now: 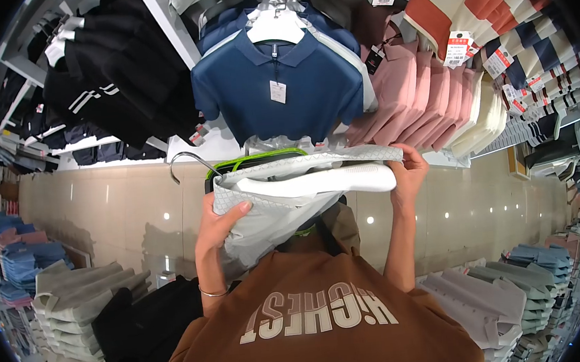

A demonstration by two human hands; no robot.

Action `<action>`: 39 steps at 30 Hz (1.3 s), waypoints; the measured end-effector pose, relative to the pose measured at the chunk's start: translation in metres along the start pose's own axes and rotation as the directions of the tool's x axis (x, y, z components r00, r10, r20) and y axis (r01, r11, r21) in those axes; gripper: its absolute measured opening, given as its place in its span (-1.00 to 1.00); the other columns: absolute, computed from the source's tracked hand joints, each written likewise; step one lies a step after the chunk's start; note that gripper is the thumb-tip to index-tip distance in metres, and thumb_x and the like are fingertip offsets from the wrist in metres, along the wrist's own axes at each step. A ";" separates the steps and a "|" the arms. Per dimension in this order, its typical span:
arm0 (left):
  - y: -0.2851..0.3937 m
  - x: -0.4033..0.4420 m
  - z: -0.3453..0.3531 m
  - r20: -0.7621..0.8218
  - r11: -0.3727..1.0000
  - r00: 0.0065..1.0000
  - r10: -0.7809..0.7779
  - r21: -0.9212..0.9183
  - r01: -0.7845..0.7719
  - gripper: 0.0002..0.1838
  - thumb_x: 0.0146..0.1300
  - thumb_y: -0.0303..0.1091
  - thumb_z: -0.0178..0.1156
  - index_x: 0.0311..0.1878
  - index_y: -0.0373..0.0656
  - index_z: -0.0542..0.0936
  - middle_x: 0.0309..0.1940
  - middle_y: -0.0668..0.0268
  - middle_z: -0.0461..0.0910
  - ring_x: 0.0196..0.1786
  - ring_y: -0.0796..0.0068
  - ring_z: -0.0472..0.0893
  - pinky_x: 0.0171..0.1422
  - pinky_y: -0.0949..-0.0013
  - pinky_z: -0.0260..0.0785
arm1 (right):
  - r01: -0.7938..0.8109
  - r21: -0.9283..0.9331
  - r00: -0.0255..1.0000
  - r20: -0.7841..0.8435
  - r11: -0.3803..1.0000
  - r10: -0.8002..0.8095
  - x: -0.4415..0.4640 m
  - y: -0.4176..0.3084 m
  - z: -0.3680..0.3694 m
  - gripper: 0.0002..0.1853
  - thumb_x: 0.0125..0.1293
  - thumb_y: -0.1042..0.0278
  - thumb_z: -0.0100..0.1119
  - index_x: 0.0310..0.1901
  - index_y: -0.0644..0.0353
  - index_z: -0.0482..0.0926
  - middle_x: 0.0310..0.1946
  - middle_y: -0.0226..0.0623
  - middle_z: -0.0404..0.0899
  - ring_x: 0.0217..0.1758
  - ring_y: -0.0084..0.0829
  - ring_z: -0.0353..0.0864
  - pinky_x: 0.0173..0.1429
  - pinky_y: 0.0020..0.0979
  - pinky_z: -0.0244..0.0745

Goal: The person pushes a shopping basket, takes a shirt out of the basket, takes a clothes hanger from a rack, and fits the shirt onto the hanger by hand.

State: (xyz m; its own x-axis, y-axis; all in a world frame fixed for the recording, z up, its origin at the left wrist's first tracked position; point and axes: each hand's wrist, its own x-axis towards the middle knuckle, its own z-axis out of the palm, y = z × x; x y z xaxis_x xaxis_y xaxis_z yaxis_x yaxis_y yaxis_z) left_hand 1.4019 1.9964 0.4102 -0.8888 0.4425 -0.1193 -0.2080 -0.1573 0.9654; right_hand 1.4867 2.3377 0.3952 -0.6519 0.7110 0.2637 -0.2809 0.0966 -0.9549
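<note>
A light grey patterned shirt (260, 235) is held up in front of my chest, its opening spread around a white clothes hanger (345, 180). The hanger's metal hook (184, 164) sticks out to the left. My left hand (223, 218) is closed on the shirt near the hook, thumb on top of the fabric. At the other end, my right hand (409, 167) pinches the shirt's edge beside the rounded tip of the hanger. That tip lies bare outside the cloth. Folds hide part of the hanger's left side.
Ahead hangs a navy polo shirt (278, 89) with a tag. Black shirts (115, 79) hang left of it, pink shirts (427, 96) right. Something black with a bright green edge (267, 157) is behind the shirt. Folded piles (67, 317) and grey clothes (473, 303) flank me.
</note>
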 end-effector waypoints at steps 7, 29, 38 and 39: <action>0.006 0.011 -0.001 -0.129 0.992 0.988 0.086 0.100 -0.074 -0.73 0.14 -0.37 0.37 -0.15 -0.34 0.64 -0.31 0.31 0.66 -0.27 0.63 0.56 -0.12 0.51 0.42 | 0.323 -0.423 0.944 0.203 0.846 -0.259 0.007 -0.038 0.002 -0.80 -0.01 0.71 0.24 -0.28 0.38 0.65 -0.48 -0.29 0.60 -0.43 -0.58 0.55 -0.34 -0.55 0.46; 0.027 0.012 0.021 0.073 0.889 0.987 0.140 0.430 -0.158 -0.64 0.08 -0.38 0.40 -0.06 -0.32 0.61 -0.32 0.28 0.68 -0.31 0.64 0.57 -0.11 0.48 0.43 | 0.529 -0.296 0.604 0.790 0.796 -0.108 -0.042 -0.070 0.088 -0.82 0.01 0.36 0.38 -0.32 0.20 0.68 0.12 -0.21 0.47 0.39 -0.04 0.28 0.43 0.25 -0.08; 0.040 0.005 0.010 0.298 0.860 0.943 0.150 0.430 -0.273 -0.63 0.04 -0.36 0.43 -0.07 -0.29 0.64 -0.37 0.28 0.68 -0.35 0.57 0.60 -0.17 0.46 0.43 | 0.259 -0.178 0.620 0.784 0.949 -0.023 -0.012 -0.054 0.060 -0.70 -0.03 0.64 0.35 -0.17 0.27 0.65 0.01 -0.24 0.58 0.13 -0.25 0.54 0.16 -0.35 0.45; 0.040 0.005 0.009 0.286 0.869 0.953 0.102 0.441 -0.225 -0.60 0.03 -0.35 0.44 -0.04 -0.28 0.63 -0.34 0.27 0.68 -0.33 0.57 0.61 -0.15 0.48 0.43 | 0.265 -0.196 0.634 0.773 0.944 -0.018 -0.011 -0.059 0.062 -0.66 -0.04 0.61 0.38 -0.15 0.27 0.64 0.03 -0.24 0.57 0.13 -0.25 0.54 0.16 -0.35 0.45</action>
State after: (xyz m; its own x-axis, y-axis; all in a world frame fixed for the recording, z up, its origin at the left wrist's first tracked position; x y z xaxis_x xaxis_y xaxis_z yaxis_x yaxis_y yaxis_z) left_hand 1.3931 2.0001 0.4500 -0.7509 0.6584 0.0507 0.1998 0.1533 0.9678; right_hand 1.4669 2.2812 0.4570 -0.9529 -0.0893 0.2897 -0.2999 0.4165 -0.8582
